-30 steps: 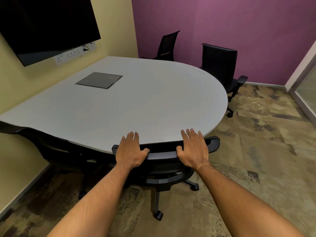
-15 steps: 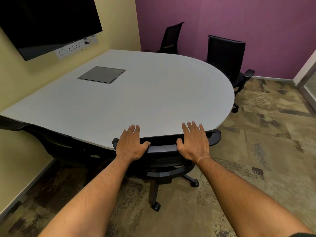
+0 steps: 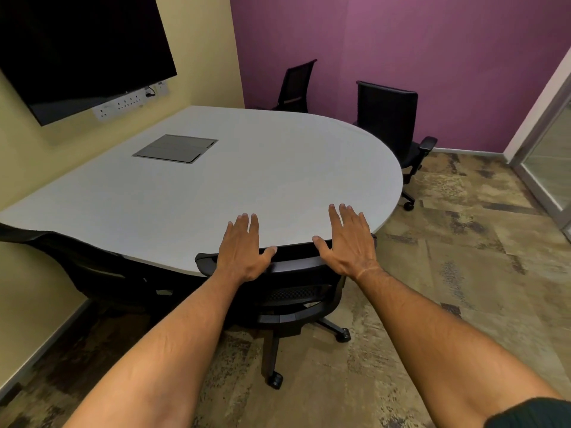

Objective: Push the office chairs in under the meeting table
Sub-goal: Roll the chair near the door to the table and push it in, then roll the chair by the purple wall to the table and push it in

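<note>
We are pressing our left hand (image 3: 242, 251) and right hand (image 3: 347, 242), fingers spread flat, on the office chair's backrest (image 3: 293, 262) at the desk's (image 3: 247, 180) near edge.

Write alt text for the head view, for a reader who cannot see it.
Both hands, left and right, rest flat on the backrest of a black chair pushed against a grey table. Two more chairs, one and another, stand beyond the table by a purple wall.

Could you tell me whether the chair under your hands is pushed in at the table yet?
In: the near chair's backrest meets the table edge, its seat hidden beneath, both hands flat on top.
</note>
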Demonstrator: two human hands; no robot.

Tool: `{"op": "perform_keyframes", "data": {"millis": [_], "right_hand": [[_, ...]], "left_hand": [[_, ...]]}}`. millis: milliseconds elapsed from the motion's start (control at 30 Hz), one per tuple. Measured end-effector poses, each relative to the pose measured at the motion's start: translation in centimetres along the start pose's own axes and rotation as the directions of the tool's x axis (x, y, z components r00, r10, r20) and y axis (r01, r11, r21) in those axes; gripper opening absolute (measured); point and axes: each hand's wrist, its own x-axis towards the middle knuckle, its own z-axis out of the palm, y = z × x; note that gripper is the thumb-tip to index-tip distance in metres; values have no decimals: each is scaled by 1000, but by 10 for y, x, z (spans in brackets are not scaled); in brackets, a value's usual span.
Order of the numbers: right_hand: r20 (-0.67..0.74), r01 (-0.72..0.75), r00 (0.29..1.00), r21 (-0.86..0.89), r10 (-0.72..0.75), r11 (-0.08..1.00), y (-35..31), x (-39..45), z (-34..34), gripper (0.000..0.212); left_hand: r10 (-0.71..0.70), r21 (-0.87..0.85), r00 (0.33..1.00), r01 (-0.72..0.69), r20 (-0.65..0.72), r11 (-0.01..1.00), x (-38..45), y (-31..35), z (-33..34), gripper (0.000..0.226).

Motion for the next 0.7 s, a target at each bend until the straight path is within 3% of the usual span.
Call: {"op": "perform_keyframes", "data": {"millis": [500,700], "right_hand": [[-159,-144,978,-71,131,987,118,3,-60,82],[-182,-218,962,-61,204,974,167,35,-58,84]], "left_hand": [[227,12,971,-226,-80,974,69,132,-17,84],[300,51,951,-296,-80,954,134,173,-3,83]]}}
